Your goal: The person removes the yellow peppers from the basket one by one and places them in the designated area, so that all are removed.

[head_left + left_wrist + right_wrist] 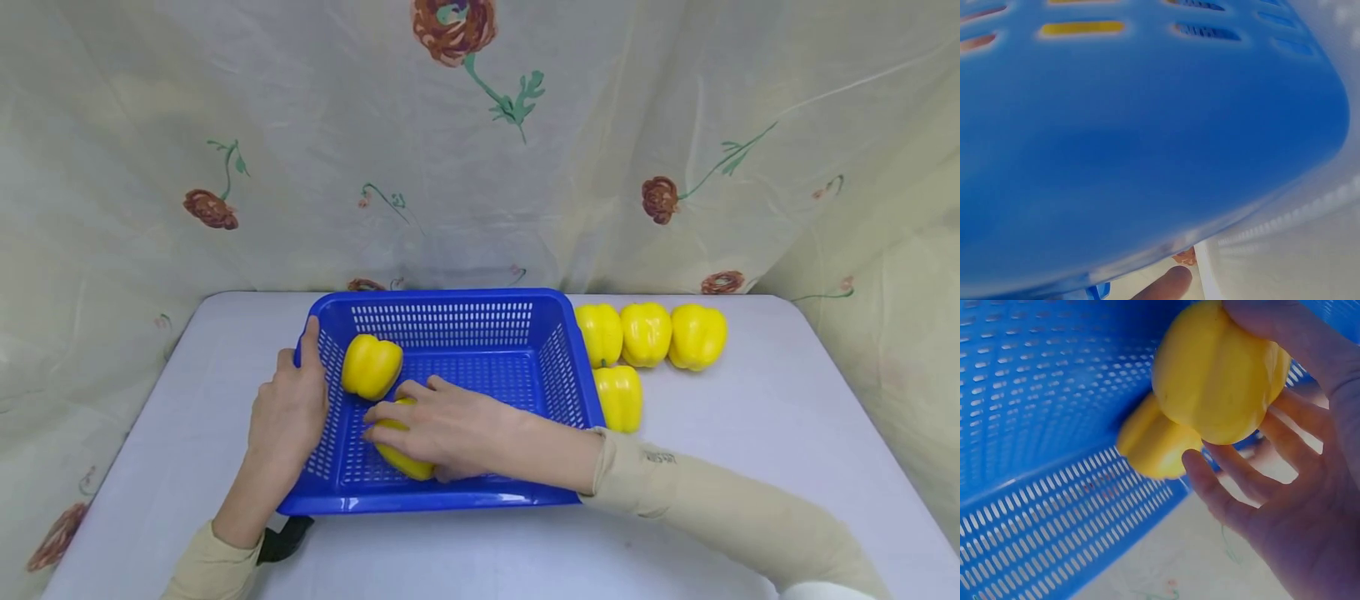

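Note:
My left hand (288, 408) holds the left rim of a blue plastic basket (442, 296) with slotted walls. In the left wrist view the outside of the basket wall (1147, 144) fills most of the picture, with one fingertip (1175, 281) below it. Inside the basket, my right hand (450, 425) grips a yellow bell pepper (405, 461) near the front left. The right wrist view shows thumb and fingers spread around this pepper (1210, 381). Another yellow bell pepper (372, 367) lies just behind it, by the basket's left wall.
Right of the basket, several more yellow bell peppers (647, 333) sit on the white table (750, 450), one of them (621, 398) closer to the front beside the basket wall. A flowered curtain (300, 167) hangs behind the table and along its sides.

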Tool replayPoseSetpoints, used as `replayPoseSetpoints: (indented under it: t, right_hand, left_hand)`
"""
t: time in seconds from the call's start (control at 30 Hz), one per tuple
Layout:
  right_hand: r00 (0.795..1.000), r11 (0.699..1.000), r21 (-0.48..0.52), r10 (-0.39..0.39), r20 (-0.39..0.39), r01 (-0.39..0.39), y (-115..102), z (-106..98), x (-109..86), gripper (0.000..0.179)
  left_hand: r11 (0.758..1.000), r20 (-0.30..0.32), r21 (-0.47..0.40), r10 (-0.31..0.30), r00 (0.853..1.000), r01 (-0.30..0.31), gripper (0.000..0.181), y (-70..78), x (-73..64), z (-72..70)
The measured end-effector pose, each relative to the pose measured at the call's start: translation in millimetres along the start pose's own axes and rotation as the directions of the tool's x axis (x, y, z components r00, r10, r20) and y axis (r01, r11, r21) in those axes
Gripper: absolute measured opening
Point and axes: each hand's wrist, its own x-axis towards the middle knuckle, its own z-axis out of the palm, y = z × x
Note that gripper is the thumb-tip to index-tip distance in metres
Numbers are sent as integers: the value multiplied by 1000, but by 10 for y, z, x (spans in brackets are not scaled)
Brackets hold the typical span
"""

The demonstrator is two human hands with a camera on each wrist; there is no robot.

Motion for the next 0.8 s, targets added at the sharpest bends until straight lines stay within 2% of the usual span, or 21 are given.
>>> replayPoseSetpoints:
  t: [0.27,0.43,0.8]
  right_hand:
    - [995,993,72,91,-28,-89,117,-163,-252,82]
    - [984,975,152,171,-43,-163,181,-234,-441,84]
    - [937,935,219,314,-151,-278,352,-225,-958,90]
  left_hand:
    - [1000,7,4,-9,1000,9,68,12,-12,6]
    - [999,19,-4,-35,999,36,70,19,-8,-5]
    - [999,21,-3,-39,999,39,69,18,-4,0]
